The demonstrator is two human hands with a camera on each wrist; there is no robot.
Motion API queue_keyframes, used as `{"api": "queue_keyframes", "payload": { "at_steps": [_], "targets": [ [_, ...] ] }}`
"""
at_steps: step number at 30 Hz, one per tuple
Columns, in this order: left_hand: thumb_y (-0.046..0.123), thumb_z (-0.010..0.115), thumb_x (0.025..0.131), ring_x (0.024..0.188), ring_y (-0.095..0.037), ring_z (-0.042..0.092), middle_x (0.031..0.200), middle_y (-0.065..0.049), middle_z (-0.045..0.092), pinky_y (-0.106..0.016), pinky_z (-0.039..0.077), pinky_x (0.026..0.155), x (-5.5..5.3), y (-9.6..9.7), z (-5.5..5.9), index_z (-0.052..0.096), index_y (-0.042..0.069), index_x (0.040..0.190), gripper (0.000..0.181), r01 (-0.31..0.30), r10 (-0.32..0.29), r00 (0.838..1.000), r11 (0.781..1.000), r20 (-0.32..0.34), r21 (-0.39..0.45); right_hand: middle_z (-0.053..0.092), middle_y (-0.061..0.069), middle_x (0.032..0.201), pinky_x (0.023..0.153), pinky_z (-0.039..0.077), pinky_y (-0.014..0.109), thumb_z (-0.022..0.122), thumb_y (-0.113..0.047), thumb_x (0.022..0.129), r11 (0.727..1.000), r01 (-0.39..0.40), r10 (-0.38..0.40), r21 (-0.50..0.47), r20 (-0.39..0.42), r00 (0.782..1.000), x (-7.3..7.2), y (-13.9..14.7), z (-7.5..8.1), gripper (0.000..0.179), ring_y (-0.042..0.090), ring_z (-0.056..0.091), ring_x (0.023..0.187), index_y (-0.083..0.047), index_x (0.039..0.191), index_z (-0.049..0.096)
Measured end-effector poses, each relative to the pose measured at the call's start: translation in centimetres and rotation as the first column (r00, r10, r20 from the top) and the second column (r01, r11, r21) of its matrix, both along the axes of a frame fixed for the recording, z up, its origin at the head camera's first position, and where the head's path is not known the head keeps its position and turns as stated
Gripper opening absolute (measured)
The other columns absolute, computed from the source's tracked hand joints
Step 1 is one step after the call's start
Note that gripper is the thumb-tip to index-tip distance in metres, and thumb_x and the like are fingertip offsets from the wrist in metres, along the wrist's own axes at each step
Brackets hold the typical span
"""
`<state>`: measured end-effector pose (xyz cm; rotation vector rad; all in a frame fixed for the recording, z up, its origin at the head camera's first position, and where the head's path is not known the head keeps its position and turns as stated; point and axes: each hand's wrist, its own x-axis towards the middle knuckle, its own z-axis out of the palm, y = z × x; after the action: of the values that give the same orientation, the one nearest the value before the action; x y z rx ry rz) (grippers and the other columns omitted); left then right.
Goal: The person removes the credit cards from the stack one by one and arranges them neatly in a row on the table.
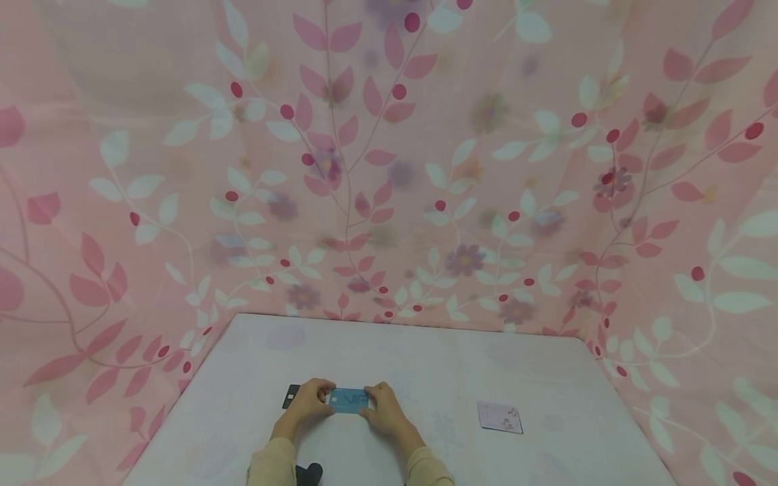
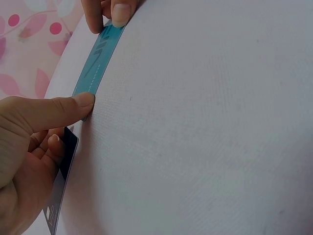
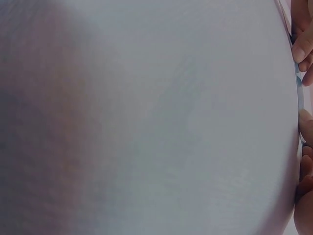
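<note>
Blue card between two hands, white table below
Dark card is partly hidden by the left hand, fingers and thumb pinching the blue one's left end; right hand pinches the other; pale flowery card lies farther right.

Soft, slightly dim light spreads evenly over the pink floral fabric, colours muted; print on the turquoise card is too small to read. In the left wrist view a faint brownish shadow edges the left hand. Both wrist views bow the white tabletop — the right one hazy, darkly blurred at left.
</note>
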<state>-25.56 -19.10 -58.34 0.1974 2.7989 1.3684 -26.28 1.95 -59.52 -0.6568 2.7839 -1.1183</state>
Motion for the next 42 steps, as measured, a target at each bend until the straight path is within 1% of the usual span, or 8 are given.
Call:
{"api": "queue_keyframes", "payload": {
  "at_steps": [5,14,22,29,33,36,39,42],
  "targets": [
    [-0.006,0.078,0.065,0.072,-0.015,0.043,0.083,-0.005,0.052,-0.026,0.039,0.062,-0.1,-0.1,-0.2,0.063,-0.008,0.108,0.046,0.005,-0.005,1.000,1.000,-0.014,-0.011,0.050,0.005,0.102,0.092,0.044,0.038,0.069,-0.017,0.083,1.000,-0.006,0.006,0.000,-0.009,1.000,0.0,0.0,0.0,0.048,0.021,0.049,0.095,0.006,0.123,0.055],
    [-0.004,0.079,0.065,0.073,-0.015,0.044,0.083,-0.005,0.052,-0.026,0.040,0.064,-0.2,-0.1,-0.3,0.063,-0.006,0.108,0.045,-0.009,0.009,1.000,1.000,-0.001,-0.007,0.050,0.007,0.104,0.090,0.044,0.037,0.067,-0.017,0.085,1.000,-0.013,0.013,0.023,-0.011,1.000,-0.1,0.0,-0.3,0.048,0.021,0.048,0.096,0.006,0.125,0.054],
    [-0.007,0.078,0.064,0.073,-0.017,0.044,0.082,-0.006,0.051,-0.027,0.039,0.063,0.0,0.0,-0.2,0.063,-0.008,0.106,0.045,-0.006,0.006,1.000,1.000,-0.010,0.004,0.048,0.005,0.106,0.092,0.043,0.036,0.065,-0.018,0.087,0.999,-0.016,0.015,0.035,0.018,1.000,0.1,0.2,-0.3,0.049,0.019,0.046,0.097,0.004,0.128,0.052],
    [-0.002,0.080,0.063,0.073,-0.016,0.044,0.083,-0.005,0.051,-0.027,0.039,0.063,-0.1,0.2,-0.4,0.063,-0.006,0.107,0.048,-0.015,0.014,1.000,1.000,-0.008,-0.017,0.048,0.007,0.107,0.091,0.043,0.037,0.065,-0.017,0.087,0.999,-0.023,0.022,0.033,0.008,1.000,-0.1,0.1,-0.4,0.048,0.021,0.046,0.098,0.004,0.128,0.052],
    [-0.002,0.080,0.061,0.075,-0.017,0.044,0.083,-0.006,0.051,-0.029,0.039,0.064,-0.2,0.4,-0.3,0.063,-0.007,0.108,0.050,-0.025,0.025,1.000,1.000,0.004,-0.012,0.050,0.005,0.103,0.088,0.045,0.037,0.066,-0.016,0.085,0.997,0.013,-0.011,-0.076,0.026,1.000,-0.3,0.3,-0.6,0.048,0.020,0.049,0.095,0.006,0.126,0.053],
    [-0.001,0.080,0.062,0.076,-0.018,0.044,0.085,-0.006,0.051,-0.030,0.040,0.065,-0.1,0.5,-0.1,0.061,-0.007,0.111,0.053,-0.033,0.033,0.999,0.999,0.017,0.001,0.053,0.004,0.097,0.082,0.047,0.032,0.066,-0.013,0.084,0.977,0.051,-0.047,-0.205,0.022,0.999,-0.4,0.6,-0.8,0.046,0.017,0.052,0.089,0.006,0.124,0.054],
    [-0.001,0.081,0.061,0.077,-0.018,0.045,0.087,-0.006,0.052,-0.031,0.041,0.067,-0.1,0.6,0.1,0.060,-0.006,0.113,0.056,-0.048,0.047,0.998,0.999,0.033,0.013,0.056,0.007,0.093,0.075,0.049,0.028,0.066,-0.008,0.083,0.952,0.052,-0.066,-0.303,-0.036,0.997,-0.5,1.0,-0.9,0.042,0.015,0.054,0.083,0.008,0.121,0.056],
    [-0.001,0.081,0.062,0.077,-0.017,0.046,0.088,-0.006,0.053,-0.030,0.041,0.067,-0.1,0.6,0.3,0.060,-0.005,0.114,0.057,-0.062,0.060,0.997,0.998,0.042,0.024,0.058,0.011,0.091,0.071,0.049,0.025,0.067,-0.006,0.084,0.932,0.044,-0.087,-0.359,-0.103,0.991,-0.3,1.5,-0.7,0.038,0.015,0.057,0.080,0.008,0.118,0.057]
  ]
}}
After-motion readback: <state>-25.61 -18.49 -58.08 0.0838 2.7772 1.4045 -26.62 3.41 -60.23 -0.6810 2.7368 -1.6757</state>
